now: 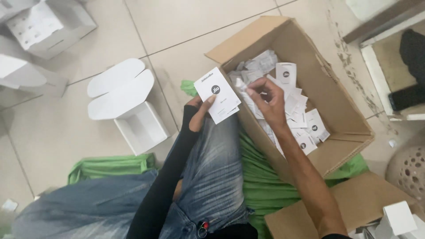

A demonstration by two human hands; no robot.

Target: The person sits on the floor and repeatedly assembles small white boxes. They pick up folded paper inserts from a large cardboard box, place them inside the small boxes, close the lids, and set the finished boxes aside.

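Pale floor tiles surround the open brown cardboard box (336, 110), where the right hand (270, 104) pinches one small white paper leaflet (242, 85) while the left hand (201, 110) clamps a loose stack of white booklets (218, 94) that could slide apart if that thumb grip slackens.

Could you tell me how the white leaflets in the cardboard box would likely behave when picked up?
The leaflets look thin and flat, so probably light and floppy. They lie loosely heaped in the cardboard box, so several may slide or lift together. The right hand pinches one with its fingertips, suggesting little force is needed.
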